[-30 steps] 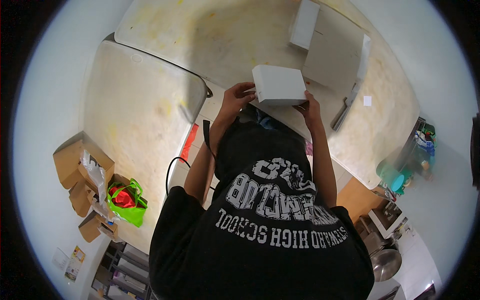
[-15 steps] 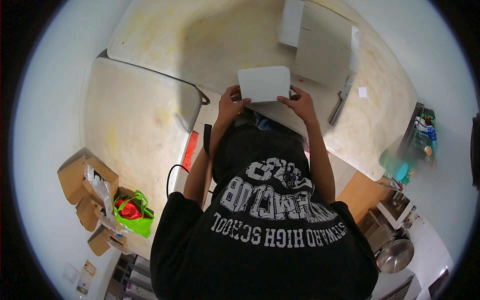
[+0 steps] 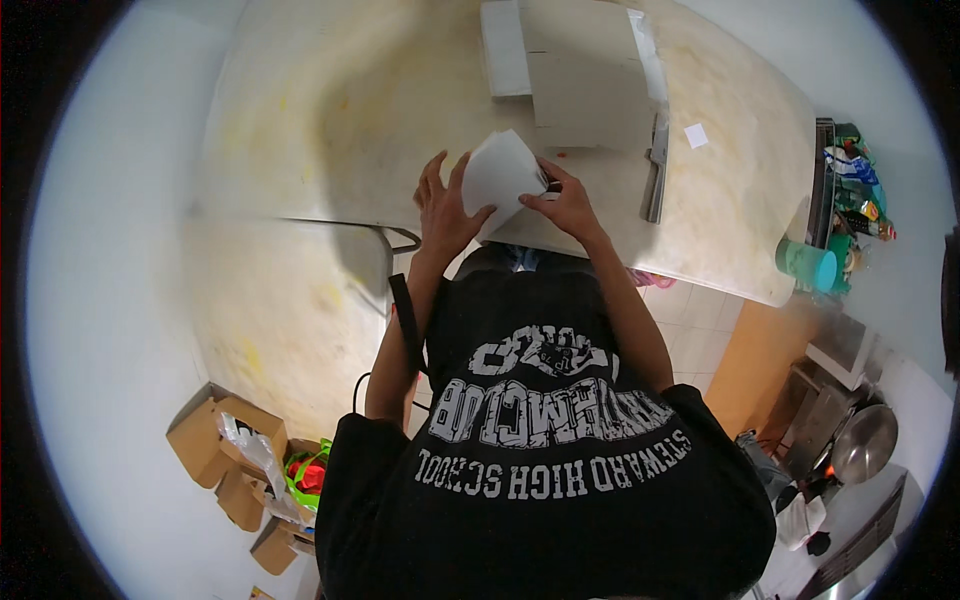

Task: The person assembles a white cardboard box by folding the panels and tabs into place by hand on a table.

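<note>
Between my hands, over the near edge of the table (image 3: 390, 150), is a white block of what looks like stacked paper sheets (image 3: 498, 178), tilted with one corner pointing away from me. My right hand (image 3: 570, 208) pinches its right side, thumb on the near face and fingers behind, where a dark gap shows along the edge. My left hand (image 3: 447, 215) holds the left side between thumb and forefinger, its other fingers spread out. Whether the block is loose sheets or a bound pad, I cannot tell.
Flat grey cardboard (image 3: 590, 80) with white side flaps lies beyond my hands. Right of it are a long grey knife-like tool (image 3: 655, 175) and a small white paper square (image 3: 696, 136). A teal cup (image 3: 808, 263) stands far right; open cardboard boxes (image 3: 225, 440) sit lower left.
The white block has gone from lying level with its broad face up to being turned and tilted. My left hand's fingers have spread, and the whole view has shifted.
</note>
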`<state>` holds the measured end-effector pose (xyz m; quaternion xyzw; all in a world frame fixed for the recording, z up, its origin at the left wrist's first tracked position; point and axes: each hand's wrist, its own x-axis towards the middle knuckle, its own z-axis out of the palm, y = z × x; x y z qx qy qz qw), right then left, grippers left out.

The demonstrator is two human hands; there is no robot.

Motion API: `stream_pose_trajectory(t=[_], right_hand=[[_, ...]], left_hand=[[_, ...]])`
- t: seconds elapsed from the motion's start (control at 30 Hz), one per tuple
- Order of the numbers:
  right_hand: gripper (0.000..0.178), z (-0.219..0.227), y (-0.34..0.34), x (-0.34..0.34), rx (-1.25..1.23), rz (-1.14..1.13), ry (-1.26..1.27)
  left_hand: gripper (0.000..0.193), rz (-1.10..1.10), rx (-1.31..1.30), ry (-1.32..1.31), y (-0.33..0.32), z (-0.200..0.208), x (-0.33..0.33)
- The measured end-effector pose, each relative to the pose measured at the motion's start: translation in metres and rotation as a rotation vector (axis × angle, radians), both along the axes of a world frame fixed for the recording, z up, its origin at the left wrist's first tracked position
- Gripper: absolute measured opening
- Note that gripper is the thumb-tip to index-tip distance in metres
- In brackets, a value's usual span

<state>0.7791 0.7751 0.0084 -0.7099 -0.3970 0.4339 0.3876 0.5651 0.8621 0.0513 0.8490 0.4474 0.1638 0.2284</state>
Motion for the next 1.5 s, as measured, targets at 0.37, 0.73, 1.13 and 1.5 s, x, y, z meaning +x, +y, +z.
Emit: stream_pose_trajectory(t=[0.37,0.73,1.13,1.5], right_hand=[[0.073,0.052,0.002,0.018,0.084,0.179,0.194],[0.044,0.031,0.015,0.033,0.117,0.143,0.306],[0.032,0.036,0.022,0.037,-0.046,0.07,0.367],[0.032,0.05,0.018,0.033,0.015,0.099,0.334]], left_hand=[[0.064,-0.357,-0.214,0.117,0.054,0.025,0.035],[0.041,-0.614,-0.323,0.063,0.086,0.02,0.061],[0.027,-0.699,-0.865,-0.067,0.116,0.001,0.079],[0.03,-0.643,-0.853,0.056,0.119,-0.003,0.086]])
